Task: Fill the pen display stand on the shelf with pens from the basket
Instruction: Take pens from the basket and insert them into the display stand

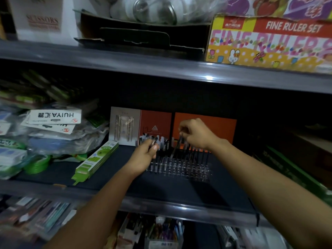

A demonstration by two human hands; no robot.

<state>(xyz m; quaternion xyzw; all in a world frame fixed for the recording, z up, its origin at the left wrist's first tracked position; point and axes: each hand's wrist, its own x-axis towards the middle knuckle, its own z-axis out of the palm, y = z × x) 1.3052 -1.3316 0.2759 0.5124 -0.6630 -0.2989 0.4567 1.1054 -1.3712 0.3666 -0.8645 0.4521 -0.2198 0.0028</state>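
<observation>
Gripping pens [152, 143], left hand [143, 157]; right hand [195, 133] pinches a pen [177, 147] above stand [179, 168].

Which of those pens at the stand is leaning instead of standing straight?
The dark pen pinched by the right hand: it slants down-left into the clear plastic stand, while the pens already slotted there stand upright.

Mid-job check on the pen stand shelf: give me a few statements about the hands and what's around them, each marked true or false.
1. The right hand pinches a pen above the clear pen stand. True.
2. The left hand is empty. False: its grip is on some pens.
3. Orange boxes stand behind the stand. True.
4. The ruler set box sits on the stand's own shelf. False: it is one shelf up.
</observation>
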